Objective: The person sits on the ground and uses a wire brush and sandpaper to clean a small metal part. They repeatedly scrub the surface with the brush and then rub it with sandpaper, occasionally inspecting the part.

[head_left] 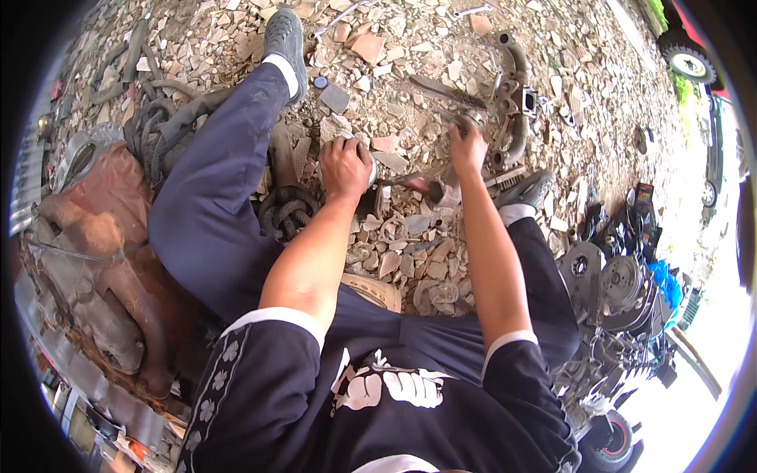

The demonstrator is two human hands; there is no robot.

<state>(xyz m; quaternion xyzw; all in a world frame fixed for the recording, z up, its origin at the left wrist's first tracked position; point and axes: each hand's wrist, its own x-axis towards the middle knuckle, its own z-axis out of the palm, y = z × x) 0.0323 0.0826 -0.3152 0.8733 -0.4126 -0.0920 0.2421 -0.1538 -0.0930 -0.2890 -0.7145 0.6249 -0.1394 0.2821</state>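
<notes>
My left hand [345,167] is closed over a rounded, pale grey part that it mostly covers; I cannot make out its kind. To its right, my right hand [468,148] has its fingers curled round a small metal piece, also too hidden to name. Just beyond the right hand lies a rusty exhaust manifold [518,130] with flanged ports. A flat, dark metal bar [438,88] rests on the stones in front of that hand. Between my forearms is a tool with a reddish end [422,185]. A brush with bristles [505,180] lies by my right shoe.
Broken stone and tile cover the ground [394,264]. Wrenches [339,19] lie at the far side. Thick hoses or chain [288,211] and rusty engine parts [118,276] crowd the left. An engine with pulleys [619,288] stands at right; vehicles [690,63] are behind.
</notes>
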